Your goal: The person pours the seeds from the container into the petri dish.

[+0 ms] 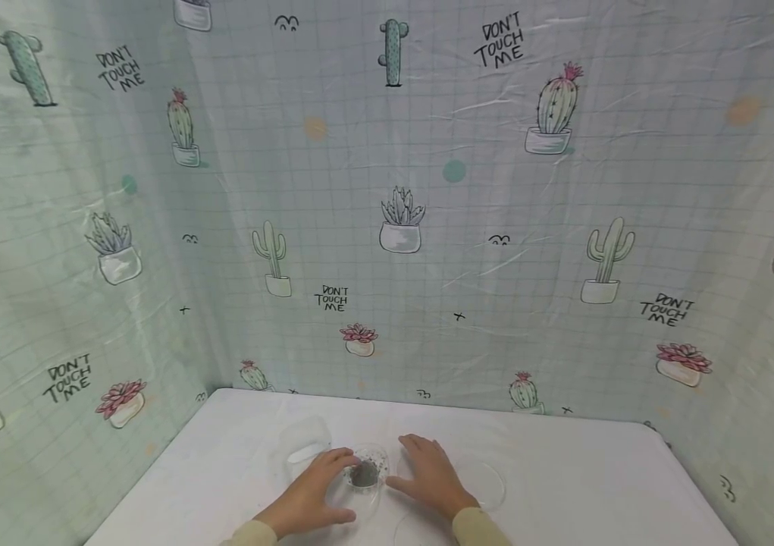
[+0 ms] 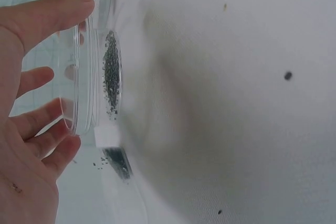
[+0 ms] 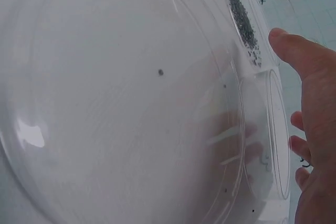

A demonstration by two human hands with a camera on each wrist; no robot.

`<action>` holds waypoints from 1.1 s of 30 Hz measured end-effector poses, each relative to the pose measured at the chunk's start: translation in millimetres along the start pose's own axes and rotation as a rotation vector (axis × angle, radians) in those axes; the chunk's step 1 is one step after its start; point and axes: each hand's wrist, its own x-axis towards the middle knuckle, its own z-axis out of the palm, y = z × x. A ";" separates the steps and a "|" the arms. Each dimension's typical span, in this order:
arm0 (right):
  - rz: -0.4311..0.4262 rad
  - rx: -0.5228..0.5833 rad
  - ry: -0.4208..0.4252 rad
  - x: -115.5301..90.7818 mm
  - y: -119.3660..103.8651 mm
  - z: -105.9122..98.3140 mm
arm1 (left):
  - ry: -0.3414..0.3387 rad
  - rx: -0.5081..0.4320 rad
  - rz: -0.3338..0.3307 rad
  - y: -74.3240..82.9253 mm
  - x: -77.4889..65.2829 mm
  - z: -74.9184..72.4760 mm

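Note:
Dark granules (image 1: 364, 475) lie in a clear round container between the two hands, with specks spread around its inside. My left hand (image 1: 314, 493) spans a clear round dish (image 2: 79, 85) at its rim, thumb on one side and fingertips on the other. In the left wrist view this dish stands just over the granules (image 2: 112, 74). My right hand (image 1: 429, 479) is on the opposite side, fingers spread and thumb tip right at the clear rim. The right wrist view shows the right thumb (image 3: 283, 40) beside the granules; the right index finger is hidden there.
A clear container with a white piece (image 1: 306, 453) in it stands behind the left hand. Beyond the right wrist lies a clear round lid (image 1: 501, 485). A large clear disc (image 3: 105, 103) fills the right wrist view. Stray dark specks dot the white table (image 1: 584, 485).

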 end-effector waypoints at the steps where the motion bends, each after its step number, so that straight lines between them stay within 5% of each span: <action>1: 0.004 0.001 -0.001 -0.6 1.1 -0.5 | -0.002 -0.001 -0.002 0.6 0.7 0.5; 17: 0.026 -0.040 0.009 -7.4 12.9 -9.2 | 0.017 0.015 -0.113 9.4 10.3 14.5; 33: 0.042 -0.038 0.047 -18.8 20.4 -14.0 | 0.062 0.126 -0.123 19.1 21.6 27.6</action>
